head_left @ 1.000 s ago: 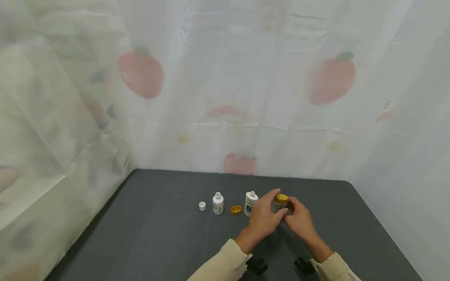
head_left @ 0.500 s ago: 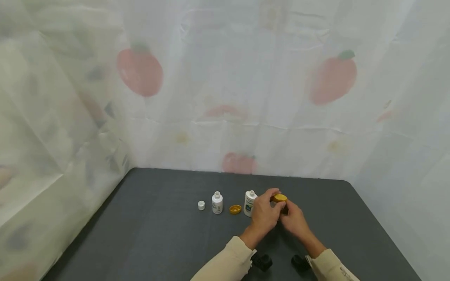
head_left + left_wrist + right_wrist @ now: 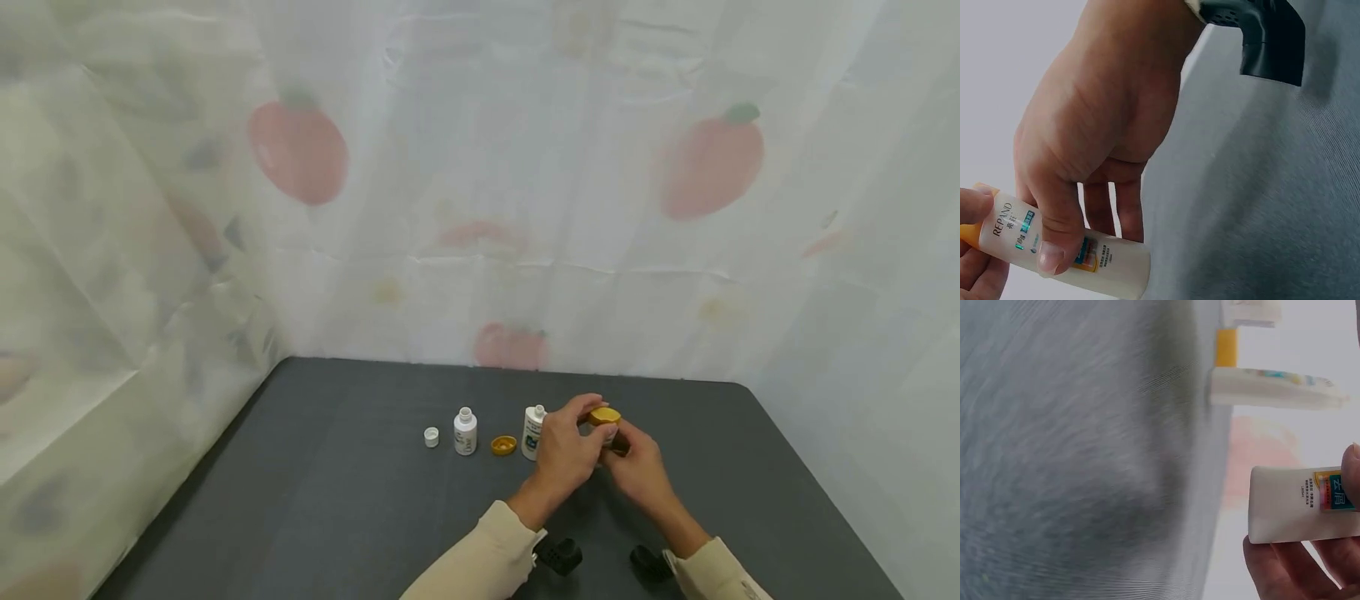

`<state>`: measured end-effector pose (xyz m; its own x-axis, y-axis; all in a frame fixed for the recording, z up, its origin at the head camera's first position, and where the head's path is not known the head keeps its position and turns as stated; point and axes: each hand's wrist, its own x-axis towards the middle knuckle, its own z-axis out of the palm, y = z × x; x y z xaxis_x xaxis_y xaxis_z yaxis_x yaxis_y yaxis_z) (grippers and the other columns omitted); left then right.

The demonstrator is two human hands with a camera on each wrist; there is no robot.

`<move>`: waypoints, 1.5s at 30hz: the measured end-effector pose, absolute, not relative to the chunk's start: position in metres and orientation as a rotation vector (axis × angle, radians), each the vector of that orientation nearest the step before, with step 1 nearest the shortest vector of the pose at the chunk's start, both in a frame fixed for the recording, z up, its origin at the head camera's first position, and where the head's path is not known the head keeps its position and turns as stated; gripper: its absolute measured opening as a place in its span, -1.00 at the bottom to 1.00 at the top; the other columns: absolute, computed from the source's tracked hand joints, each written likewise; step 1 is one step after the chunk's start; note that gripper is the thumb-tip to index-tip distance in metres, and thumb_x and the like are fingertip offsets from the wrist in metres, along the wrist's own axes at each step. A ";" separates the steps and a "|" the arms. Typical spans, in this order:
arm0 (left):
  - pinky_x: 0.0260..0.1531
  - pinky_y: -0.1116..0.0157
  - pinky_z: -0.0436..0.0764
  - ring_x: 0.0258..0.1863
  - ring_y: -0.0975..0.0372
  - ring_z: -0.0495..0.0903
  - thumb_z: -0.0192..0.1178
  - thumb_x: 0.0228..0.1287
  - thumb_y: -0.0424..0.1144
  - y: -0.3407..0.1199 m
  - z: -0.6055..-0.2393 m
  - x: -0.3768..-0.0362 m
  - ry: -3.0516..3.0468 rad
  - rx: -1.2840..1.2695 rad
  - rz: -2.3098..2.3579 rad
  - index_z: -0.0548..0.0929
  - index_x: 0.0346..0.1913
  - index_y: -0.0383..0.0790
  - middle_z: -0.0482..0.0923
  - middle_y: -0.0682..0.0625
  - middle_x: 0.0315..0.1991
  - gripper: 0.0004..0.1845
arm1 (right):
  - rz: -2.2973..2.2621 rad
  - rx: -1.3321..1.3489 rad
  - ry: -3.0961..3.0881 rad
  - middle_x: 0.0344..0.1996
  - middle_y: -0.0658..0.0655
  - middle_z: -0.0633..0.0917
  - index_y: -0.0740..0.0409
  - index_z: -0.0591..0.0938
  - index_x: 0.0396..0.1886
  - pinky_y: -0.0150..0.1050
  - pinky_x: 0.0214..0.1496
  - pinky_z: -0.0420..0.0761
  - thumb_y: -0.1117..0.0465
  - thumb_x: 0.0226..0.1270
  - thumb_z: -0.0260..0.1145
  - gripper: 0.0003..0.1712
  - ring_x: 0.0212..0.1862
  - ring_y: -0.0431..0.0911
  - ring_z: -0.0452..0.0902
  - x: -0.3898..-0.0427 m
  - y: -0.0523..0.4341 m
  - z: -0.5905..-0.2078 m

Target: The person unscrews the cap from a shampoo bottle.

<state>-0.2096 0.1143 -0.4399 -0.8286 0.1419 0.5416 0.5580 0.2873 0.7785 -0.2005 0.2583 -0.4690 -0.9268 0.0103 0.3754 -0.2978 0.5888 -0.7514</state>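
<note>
Both hands meet over the far middle of the dark grey table [image 3: 337,500], forearms in cream sleeves reaching forward from the near edge. The left hand [image 3: 564,454] is curled round a small white bottle [image 3: 1066,245]: in the left wrist view its thumb presses flat across the printed label while the fingers wrap behind the body, so the bottle is gripped between thumb and fingers and lifted off the table, lying tilted rather than upright. The right hand [image 3: 637,468] comes in from the right, its fingertips closed on the bottle's yellow cap [image 3: 603,415] at the top end; how tightly they pinch cannot be told from the head view. In the right wrist view only the bottle's base and a few curled fingers below it show. Just left of the hands an open white bottle with a blue label [image 3: 532,433] stands upright, almost touching the left hand's knuckles. Further left a loose yellow cap [image 3: 503,446] lies on the table, then a smaller open white bottle [image 3: 465,432], then a small white cap [image 3: 431,437]. A pale curtain printed with red fruit [image 3: 300,154] hangs behind and to the left.
</note>
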 end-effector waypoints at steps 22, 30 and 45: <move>0.11 0.41 0.70 0.11 0.23 0.77 0.43 0.35 -0.28 0.073 -0.363 -0.171 -2.136 -0.798 -1.776 0.69 0.20 -0.13 0.78 -0.04 0.10 -0.61 | 1.444 0.409 -2.330 -0.05 0.26 0.81 0.18 0.70 0.21 -0.36 -0.16 0.78 0.32 0.34 0.49 -0.56 -0.11 -0.31 0.77 -0.154 0.238 -0.407; 0.15 0.39 0.69 0.10 0.17 0.78 0.45 0.32 -0.31 0.059 -0.355 -0.164 -2.095 -0.778 -1.822 0.71 0.16 -0.18 0.78 -0.05 0.08 -0.63 | 1.431 0.512 -2.266 -0.10 0.24 0.83 0.23 0.72 0.14 -0.36 -0.22 0.78 0.40 0.30 0.49 -0.60 -0.14 -0.37 0.76 -0.147 0.223 -0.397; 0.07 0.31 0.72 0.05 0.21 0.80 0.49 0.28 -0.25 0.058 -0.352 -0.153 -2.041 -0.604 -1.787 0.79 0.06 -0.10 0.83 0.04 0.00 -0.70 | 1.301 0.423 -2.173 -0.28 0.17 0.87 0.20 0.82 -0.06 -0.49 -0.29 0.72 0.44 0.18 0.56 -0.69 -0.27 -0.33 0.77 -0.145 0.205 -0.393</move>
